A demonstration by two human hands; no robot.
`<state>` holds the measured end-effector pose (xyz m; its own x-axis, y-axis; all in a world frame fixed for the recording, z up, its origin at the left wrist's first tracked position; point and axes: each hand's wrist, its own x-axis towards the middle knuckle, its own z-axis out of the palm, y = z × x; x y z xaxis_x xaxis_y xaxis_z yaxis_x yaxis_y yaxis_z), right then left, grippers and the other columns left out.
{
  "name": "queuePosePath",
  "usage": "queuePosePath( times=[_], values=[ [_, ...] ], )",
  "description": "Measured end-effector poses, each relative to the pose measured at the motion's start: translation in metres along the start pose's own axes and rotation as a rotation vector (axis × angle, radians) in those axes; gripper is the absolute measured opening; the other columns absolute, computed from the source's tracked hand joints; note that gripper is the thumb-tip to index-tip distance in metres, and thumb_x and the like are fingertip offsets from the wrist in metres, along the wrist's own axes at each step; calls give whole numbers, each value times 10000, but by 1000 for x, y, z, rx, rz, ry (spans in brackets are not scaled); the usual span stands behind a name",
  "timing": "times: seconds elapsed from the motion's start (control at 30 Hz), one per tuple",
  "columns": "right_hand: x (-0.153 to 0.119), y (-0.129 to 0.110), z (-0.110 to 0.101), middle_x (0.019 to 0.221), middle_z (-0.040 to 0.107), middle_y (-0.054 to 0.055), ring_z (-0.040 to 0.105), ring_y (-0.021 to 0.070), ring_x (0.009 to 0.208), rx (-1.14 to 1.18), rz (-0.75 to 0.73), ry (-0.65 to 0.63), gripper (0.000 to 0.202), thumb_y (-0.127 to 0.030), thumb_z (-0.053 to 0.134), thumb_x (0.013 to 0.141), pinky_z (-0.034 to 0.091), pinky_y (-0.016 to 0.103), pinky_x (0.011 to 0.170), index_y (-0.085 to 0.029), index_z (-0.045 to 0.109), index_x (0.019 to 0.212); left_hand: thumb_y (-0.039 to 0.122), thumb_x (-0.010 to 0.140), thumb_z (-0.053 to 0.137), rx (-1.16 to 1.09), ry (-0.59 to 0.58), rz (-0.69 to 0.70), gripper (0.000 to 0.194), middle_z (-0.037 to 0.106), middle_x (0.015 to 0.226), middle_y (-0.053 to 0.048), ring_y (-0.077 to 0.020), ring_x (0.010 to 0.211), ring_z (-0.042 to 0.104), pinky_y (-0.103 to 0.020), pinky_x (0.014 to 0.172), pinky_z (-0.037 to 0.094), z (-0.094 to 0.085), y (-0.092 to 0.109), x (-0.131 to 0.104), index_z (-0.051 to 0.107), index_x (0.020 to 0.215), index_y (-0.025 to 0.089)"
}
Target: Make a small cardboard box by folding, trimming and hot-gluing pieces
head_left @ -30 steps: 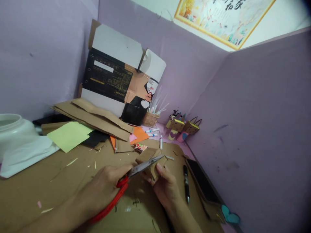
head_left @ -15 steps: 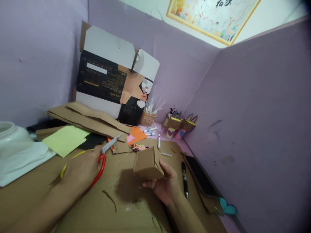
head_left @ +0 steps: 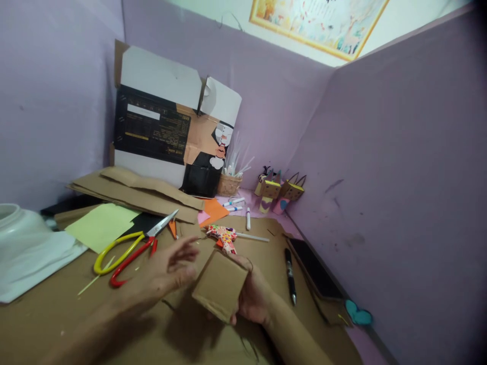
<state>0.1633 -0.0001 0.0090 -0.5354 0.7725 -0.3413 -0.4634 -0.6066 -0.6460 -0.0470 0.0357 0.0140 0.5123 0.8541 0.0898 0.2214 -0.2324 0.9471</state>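
Observation:
A small brown cardboard box is held by my right hand, whose fingers wrap round its right side and underside. My left hand hovers just left of the box with its fingers apart and nothing in them. Beyond my left hand, scissors with one yellow and one red handle rest on the cardboard sheet, blades pointing up and right. A flowered glue gun with a glue stick in its back lies behind the box.
Green paper, cardboard strips and a white jar are at the left. Markers and a straw basket stand behind. A pen, a phone and a teal heart lie right.
My left hand has let go of the scissors, which now lie on the cardboard, and moved right toward the box. The box has been turned and lowered, showing more of the glue gun.

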Motion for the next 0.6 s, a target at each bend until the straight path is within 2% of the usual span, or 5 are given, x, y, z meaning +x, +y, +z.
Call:
queuePosePath(
  times=[0.07,0.13,0.27,0.43,0.6],
  values=[
    [0,1,5,761,737,132,698,211,591,-46,29,9,488,-481,406,846,498,223,322,-83,666,959,441,745,635,-231,-155,8,752,536,1309,-156,-278,1193,528,-426,967,445,17,-1,-2,301,1376,206],
    [0,2,10,780,737,131,704,220,621,-103,18,7,505,-518,416,848,507,228,329,-100,663,985,402,664,714,-315,-145,-8,825,533,1313,-149,-285,1163,550,-432,954,460,27,0,-4,315,1360,209],
    [2,5,8,866,729,136,697,203,664,-235,-136,46,560,-599,437,836,516,204,345,-136,650,1068,334,631,713,-367,-11,-39,809,516,1325,-165,-300,1171,543,-432,946,477,20,6,-3,343,1334,181],
    [4,5,-3,805,696,97,658,159,617,-283,-500,347,570,-625,632,703,500,170,337,-121,678,963,271,598,730,-333,142,-36,821,478,1365,-176,-322,1231,489,-439,971,458,3,8,-2,360,1324,173],
    [4,3,1,600,614,-12,546,89,415,-224,-548,289,510,-556,723,653,476,184,319,-143,662,946,272,564,785,-366,182,-68,833,506,1342,-169,-338,1204,508,-442,989,437,5,7,-2,406,1301,184]
  ],
)
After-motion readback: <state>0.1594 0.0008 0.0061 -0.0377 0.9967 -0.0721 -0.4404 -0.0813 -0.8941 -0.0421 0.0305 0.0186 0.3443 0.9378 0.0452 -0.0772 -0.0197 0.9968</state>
